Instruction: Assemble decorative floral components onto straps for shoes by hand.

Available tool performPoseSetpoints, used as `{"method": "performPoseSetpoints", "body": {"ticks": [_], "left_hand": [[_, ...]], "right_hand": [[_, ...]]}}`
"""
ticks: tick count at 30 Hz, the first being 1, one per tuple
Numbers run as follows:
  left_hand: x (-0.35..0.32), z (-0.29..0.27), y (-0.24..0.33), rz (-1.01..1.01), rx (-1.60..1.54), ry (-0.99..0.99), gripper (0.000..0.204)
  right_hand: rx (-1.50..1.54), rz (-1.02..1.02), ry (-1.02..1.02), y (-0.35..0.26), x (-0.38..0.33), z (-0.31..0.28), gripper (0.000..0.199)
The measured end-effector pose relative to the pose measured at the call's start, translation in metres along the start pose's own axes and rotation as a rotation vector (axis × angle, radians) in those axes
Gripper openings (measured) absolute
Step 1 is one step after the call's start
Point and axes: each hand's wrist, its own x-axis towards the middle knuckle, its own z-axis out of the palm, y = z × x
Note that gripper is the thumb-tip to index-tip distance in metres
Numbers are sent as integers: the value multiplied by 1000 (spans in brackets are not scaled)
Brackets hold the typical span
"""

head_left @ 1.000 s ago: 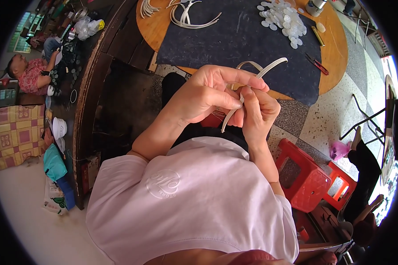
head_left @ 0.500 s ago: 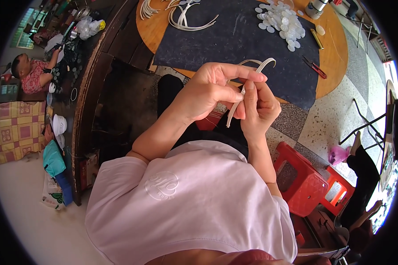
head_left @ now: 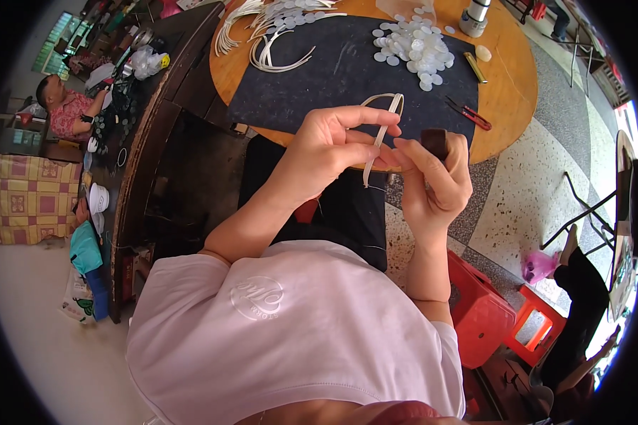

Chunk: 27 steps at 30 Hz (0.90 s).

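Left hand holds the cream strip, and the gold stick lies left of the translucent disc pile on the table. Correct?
Not quite: the head view shows the gold stick right of the translucent disc pile on the table. The left hand does hold the cream strip.

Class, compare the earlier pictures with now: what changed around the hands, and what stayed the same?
The right hand has moved rightward, away from the left hand and off the narrow, flat cream strip; a dark brown band on its finger now shows. The left hand still holds the strip. The pile of translucent round discs and the red-handled snips stay on the round wooden table.
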Motion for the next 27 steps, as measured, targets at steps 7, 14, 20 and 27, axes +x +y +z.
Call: {"method": "performPoseSetpoints", "body": {"ticks": [7, 14, 20, 27], "left_hand": [[9, 11, -2, -2, 123, -61, 37], [8, 4, 4, -76, 30, -105, 35], [11, -11, 1, -92, -55, -138, 33], [-1, -27, 3, -95, -56, -238, 31]], "right_hand": [[-10, -135, -123, 10, 6, -5, 19], [-73, -252, -187, 5, 7, 8, 22], [-133, -212, -94, -8, 3, 20, 22], [-220, -132, -147, -35, -2, 26, 22]]}}
